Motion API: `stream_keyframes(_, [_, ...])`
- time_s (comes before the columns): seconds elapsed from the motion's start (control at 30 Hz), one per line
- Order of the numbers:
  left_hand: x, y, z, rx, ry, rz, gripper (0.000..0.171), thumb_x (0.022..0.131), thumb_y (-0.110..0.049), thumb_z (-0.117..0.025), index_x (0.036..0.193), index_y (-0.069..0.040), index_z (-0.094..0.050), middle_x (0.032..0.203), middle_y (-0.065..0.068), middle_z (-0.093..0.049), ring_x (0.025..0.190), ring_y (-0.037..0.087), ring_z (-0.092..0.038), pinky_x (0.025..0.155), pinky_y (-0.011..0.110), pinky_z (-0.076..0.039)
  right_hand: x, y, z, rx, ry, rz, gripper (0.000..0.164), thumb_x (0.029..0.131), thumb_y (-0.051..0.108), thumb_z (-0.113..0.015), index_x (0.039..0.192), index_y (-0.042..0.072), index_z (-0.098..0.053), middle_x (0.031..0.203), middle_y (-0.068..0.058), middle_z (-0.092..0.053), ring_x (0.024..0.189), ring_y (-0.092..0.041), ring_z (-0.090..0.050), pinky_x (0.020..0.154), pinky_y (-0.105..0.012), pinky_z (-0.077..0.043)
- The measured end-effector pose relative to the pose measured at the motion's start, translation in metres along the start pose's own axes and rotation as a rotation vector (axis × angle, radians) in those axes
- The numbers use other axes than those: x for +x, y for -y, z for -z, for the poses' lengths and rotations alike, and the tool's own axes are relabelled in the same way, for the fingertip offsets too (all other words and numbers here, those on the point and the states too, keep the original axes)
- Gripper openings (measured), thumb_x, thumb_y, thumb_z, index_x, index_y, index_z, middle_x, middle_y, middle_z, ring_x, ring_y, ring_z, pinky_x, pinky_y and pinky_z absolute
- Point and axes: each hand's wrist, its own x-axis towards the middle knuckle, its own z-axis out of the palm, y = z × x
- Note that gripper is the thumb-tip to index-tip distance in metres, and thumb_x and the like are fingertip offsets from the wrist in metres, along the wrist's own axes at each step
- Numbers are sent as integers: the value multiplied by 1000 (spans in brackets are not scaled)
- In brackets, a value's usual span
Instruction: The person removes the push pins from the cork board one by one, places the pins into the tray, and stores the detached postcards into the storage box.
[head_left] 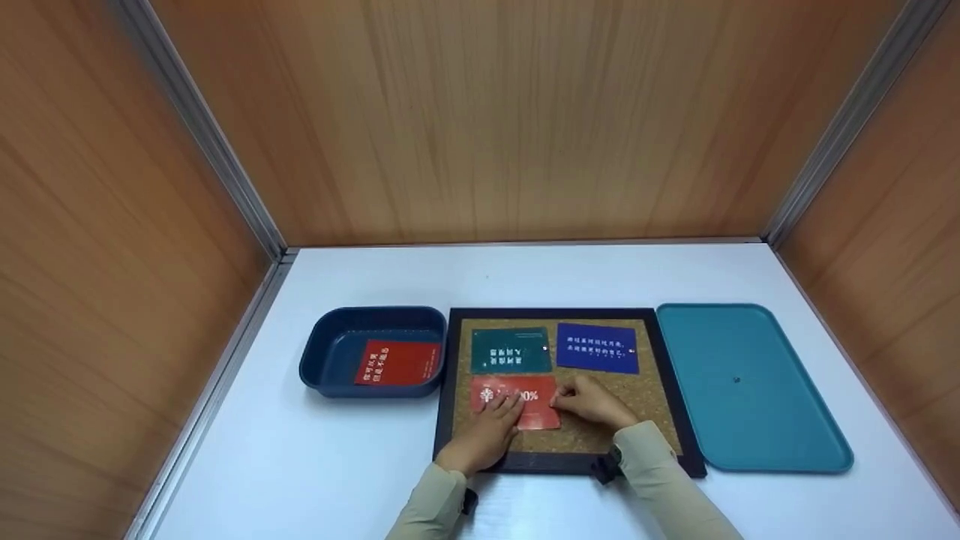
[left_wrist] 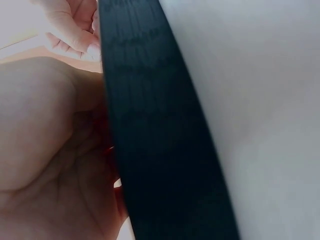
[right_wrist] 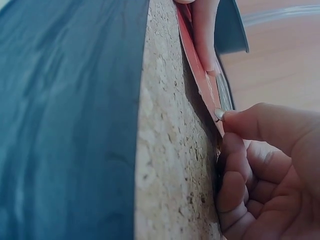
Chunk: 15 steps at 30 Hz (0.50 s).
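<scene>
A red card (head_left: 541, 416) lies on the cork board (head_left: 600, 442) in its lower left part. My left hand (head_left: 486, 431) rests on this card, fingers spread over its left and middle. At the card's right edge my right hand (head_left: 594, 401) pinches a small thumbtack (right_wrist: 219, 114) between thumb and forefinger, its other fingers curled. Above the red card are a green card (head_left: 510, 351) and a blue card (head_left: 598, 348), each with a tack near its right edge. The left wrist view shows mostly my palm beside the dark frame (left_wrist: 160, 125).
Left of the board stands a dark blue bin (head_left: 330, 386) holding another red card (head_left: 397, 363). A teal tray (head_left: 757, 427) with one tack (head_left: 736, 379) lies against the board's right side. Wooden panels (head_left: 525, 120) enclose the white table (head_left: 315, 465).
</scene>
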Motion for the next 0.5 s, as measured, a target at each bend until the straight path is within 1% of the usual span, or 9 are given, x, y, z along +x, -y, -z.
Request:
stream_keyframes(0.13, [0, 0, 0, 20, -12, -12, 49, 103, -27, -44, 150, -18, -35, 156, 0, -33, 145, 25, -30, 112, 51, -35, -1, 0, 1, 4, 3, -17, 17, 90, 15, -64, 79, 4, -71, 71, 2, -64, 58, -7, -48, 57, -21, -40])
stream_keyframes(0.33, [0, 1, -1, 28, -10, -13, 49, 103, -27, -44, 150, -18, -35, 156, 0, -33, 144, 25, -30, 112, 51, -35, -2, -1, 2, 58, 17, -44, 18, 91, 17, -64, 81, 4, -72, 69, 2, -62, 58, -7, -47, 55, -20, -38])
stream_keyframes(0.5, [1, 2, -2, 32, -11, -18, 49, 103, -27, -43, 150, -16, -36, 156, 1, -34, 144, 25, -30, 113, 49, -33, -3, -4, 6, 61, 11, -15, 17, 91, 17, -63, 85, 3, -73, 75, 2, -65, 62, -7, -47, 58, -20, -39])
